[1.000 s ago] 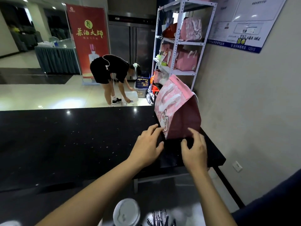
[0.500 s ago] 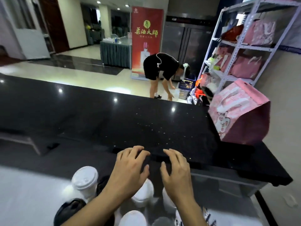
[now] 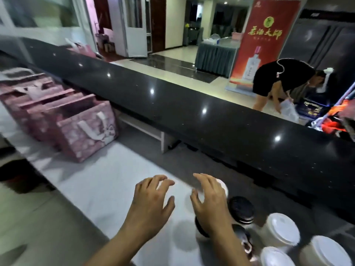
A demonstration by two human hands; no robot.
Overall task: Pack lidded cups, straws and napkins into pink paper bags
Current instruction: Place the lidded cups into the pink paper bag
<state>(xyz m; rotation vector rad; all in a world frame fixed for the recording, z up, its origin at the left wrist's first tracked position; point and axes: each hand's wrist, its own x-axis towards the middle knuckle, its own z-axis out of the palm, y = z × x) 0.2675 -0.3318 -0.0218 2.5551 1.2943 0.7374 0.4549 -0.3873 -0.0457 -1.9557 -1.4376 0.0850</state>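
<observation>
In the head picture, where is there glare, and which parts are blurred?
Head view: small white ceiling-light reflections dot the glossy black counter; the pink paper bags at left are smeared by motion blur; both hands, left and right, are soft-edged; straight lines bow from the wide lens.

Left hand (image 3: 151,200) and right hand (image 3: 209,202) hover empty, fingers loosely spread, over white worktop (image 3: 107,181); lidded cups (image 3: 280,229) right; pink bags (image 3: 84,131) left
</observation>
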